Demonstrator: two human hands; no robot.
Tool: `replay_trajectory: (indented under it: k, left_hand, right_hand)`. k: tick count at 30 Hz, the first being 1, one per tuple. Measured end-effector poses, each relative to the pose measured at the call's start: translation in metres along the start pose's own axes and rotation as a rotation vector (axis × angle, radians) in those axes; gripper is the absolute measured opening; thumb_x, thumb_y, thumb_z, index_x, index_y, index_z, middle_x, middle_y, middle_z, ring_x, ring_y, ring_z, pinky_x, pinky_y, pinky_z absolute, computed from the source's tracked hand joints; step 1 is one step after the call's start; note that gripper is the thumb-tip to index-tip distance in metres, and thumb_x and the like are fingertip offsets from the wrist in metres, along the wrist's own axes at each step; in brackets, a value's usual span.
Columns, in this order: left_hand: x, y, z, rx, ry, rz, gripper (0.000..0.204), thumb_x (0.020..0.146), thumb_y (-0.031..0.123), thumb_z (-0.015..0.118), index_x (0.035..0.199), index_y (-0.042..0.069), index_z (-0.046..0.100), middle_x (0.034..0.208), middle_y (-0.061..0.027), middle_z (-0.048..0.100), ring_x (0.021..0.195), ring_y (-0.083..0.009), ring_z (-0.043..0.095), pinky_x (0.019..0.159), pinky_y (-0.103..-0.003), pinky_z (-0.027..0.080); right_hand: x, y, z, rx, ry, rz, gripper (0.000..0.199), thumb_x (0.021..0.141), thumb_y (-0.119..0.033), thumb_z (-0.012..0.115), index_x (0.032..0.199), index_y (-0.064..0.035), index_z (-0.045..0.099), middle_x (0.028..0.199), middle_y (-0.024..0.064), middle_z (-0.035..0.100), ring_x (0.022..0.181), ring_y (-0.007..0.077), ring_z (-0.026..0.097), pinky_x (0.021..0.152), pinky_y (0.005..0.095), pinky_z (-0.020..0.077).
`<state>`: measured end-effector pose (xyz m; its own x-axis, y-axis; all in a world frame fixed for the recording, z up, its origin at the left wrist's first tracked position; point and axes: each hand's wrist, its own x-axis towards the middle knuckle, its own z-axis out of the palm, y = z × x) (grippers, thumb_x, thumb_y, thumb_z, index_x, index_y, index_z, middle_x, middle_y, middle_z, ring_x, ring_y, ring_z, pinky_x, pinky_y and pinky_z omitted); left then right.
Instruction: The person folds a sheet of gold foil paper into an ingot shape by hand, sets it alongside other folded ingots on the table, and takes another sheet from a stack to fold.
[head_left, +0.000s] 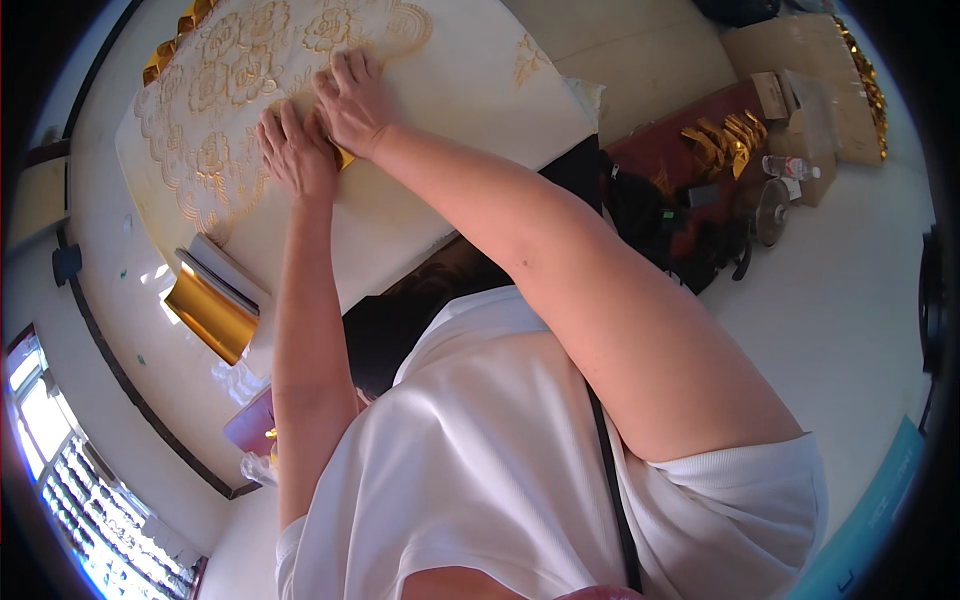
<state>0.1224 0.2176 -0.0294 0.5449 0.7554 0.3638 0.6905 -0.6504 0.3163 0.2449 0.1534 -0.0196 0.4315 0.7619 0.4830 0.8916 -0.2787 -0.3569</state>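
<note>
A large cream board (480, 90) with a raised gold floral pattern (230, 100) lies in front of me. My left hand (295, 150) presses flat on the pattern, fingers spread. My right hand (352, 100) lies just beside it, fingers bent over the ornament. A small piece of gold foil (344, 157) shows between the two hands, under their heels; which hand holds it I cannot tell. My white shirt fills the lower part of the view.
A roll of gold foil (210, 312) and a stack of sheets (222, 270) lie at the board's near left edge. Gold ornaments (722, 140), cardboard boxes (800, 120), a plastic bottle (790, 166) and a small fan (770, 210) stand on the right. A window (70, 480) is at lower left.
</note>
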Motion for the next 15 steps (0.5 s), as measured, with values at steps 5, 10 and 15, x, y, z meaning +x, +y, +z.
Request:
replay_trajectory:
  k: [5,10,15]
  left_hand:
    - [-0.005,-0.018,-0.012,-0.004,-0.008,0.076,0.052,0.111,0.038,0.053,0.155,0.011,0.055,0.165,-0.0202,0.048,0.156,-0.0426,0.039,0.127,-0.055,0.031]
    - [-0.005,-0.012,-0.009,0.030,0.023,0.078,0.049,0.111,0.034,0.054,0.155,0.011,0.056,0.165,-0.0192,0.049,0.155,-0.0411,0.041,0.126,-0.054,0.032]
    - [-0.006,-0.014,-0.019,-0.043,-0.002,0.041,0.050,0.109,0.032,0.058,0.153,0.011,0.057,0.165,-0.0198,0.048,0.157,-0.0417,0.038,0.128,-0.054,0.030]
  right_hand:
    - [0.000,-0.002,-0.004,-0.141,0.003,-0.046,0.044,0.100,-0.031,0.064,0.133,-0.0021,0.064,0.144,0.0283,0.056,0.141,0.0539,0.046,0.122,0.0597,0.0330]
    - [-0.005,-0.015,0.003,-0.075,0.008,-0.166,0.047,0.098,-0.030,0.063,0.136,-0.0022,0.066,0.144,0.0288,0.058,0.141,0.0516,0.048,0.121,0.0629,0.0347]
    - [-0.009,-0.014,0.005,0.097,0.014,-0.087,0.039,0.097,-0.025,0.066,0.131,-0.0049,0.066,0.142,0.0238,0.059,0.139,0.0497,0.050,0.120,0.0586,0.0388]
